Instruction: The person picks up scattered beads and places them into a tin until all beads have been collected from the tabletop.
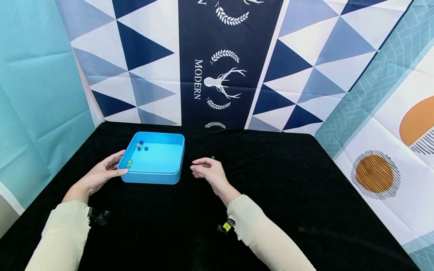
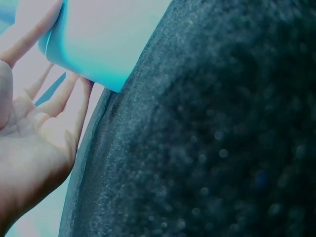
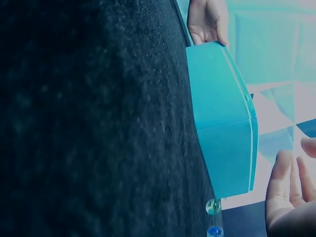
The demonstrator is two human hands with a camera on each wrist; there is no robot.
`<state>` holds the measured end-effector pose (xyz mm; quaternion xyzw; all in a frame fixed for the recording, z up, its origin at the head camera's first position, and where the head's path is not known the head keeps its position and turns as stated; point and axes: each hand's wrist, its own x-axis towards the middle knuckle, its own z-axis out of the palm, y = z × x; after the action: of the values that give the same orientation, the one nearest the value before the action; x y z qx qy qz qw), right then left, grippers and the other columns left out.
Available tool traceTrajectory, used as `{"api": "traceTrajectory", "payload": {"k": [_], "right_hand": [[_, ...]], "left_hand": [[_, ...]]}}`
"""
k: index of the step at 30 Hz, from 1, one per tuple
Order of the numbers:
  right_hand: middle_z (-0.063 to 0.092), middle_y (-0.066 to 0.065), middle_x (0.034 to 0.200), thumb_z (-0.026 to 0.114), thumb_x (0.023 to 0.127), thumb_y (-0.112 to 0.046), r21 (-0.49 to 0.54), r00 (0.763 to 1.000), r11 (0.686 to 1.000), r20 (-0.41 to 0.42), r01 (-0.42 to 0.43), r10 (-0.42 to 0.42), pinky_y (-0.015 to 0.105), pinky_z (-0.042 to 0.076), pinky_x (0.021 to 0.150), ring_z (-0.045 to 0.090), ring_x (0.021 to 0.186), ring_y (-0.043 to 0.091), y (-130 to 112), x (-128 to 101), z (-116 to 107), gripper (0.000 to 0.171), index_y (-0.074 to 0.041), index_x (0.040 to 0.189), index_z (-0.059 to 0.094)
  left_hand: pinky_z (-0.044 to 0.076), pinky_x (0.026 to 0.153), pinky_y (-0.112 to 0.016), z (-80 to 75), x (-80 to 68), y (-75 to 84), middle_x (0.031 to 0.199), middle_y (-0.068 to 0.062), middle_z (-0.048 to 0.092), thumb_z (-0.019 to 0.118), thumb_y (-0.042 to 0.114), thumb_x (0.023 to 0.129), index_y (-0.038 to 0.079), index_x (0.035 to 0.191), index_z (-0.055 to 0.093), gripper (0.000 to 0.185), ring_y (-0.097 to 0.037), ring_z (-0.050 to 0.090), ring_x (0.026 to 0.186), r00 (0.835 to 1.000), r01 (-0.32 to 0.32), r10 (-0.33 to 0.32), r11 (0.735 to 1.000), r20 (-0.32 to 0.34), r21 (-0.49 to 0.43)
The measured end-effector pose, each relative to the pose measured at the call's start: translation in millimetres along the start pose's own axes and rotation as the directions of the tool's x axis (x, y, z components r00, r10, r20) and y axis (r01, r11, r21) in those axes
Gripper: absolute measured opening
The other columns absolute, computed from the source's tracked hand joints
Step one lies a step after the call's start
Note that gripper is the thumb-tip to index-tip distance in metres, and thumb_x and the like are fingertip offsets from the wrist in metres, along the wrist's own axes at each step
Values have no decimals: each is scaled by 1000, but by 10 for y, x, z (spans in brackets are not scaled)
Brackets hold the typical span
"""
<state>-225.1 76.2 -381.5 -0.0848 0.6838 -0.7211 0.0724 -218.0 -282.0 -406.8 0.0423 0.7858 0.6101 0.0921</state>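
Note:
A blue open box (image 1: 154, 178) with rounded corners stands on the black cloth, with several blue and green glass marbles (image 1: 140, 145) along its left side. My left hand (image 1: 98, 174) holds the box by its near left corner, thumb on the front rim and fingers along the left wall. To the right of the box, my right hand (image 1: 211, 173) hovers over the cloth with loosely bent fingers and nothing visible between them. Just beyond it lies a green marble (image 1: 213, 157). In the right wrist view a clear green marble (image 3: 213, 206) and a blue marble (image 3: 215, 231) show past the box.
Black cloth (image 1: 271, 180) covers the table. Behind it hangs a patterned curtain (image 1: 217, 64) with triangles and a deer head. A light blue cloth (image 1: 37, 94) closes off the left, and a printed sheet (image 1: 390, 169) with orange shapes the right.

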Motion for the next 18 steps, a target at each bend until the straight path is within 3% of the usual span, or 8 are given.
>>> {"api": "traceTrajectory", "payload": {"k": [6,18], "right_hand": [[67,7,80,69,81,-3,-22,1000,1000,-16,10,-10,30,53,67,64,69,18,-3,-28,-106,20,4,100,66],[66,4,81,70,80,-1,-41,998,999,-62,11,-13,30,54,67,63,68,17,-33,-58,-291,28,12,104,62]], "left_hand": [[20,103,-58,8,1,-9,150,-24,13,64,21,89,11,151,7,84,-41,20,131,1000,2,-2,1000,-3,-1],[20,103,-58,8,5,-3,150,-25,11,64,21,89,11,150,6,85,-41,19,131,1000,6,-6,1000,3,-1]]}}
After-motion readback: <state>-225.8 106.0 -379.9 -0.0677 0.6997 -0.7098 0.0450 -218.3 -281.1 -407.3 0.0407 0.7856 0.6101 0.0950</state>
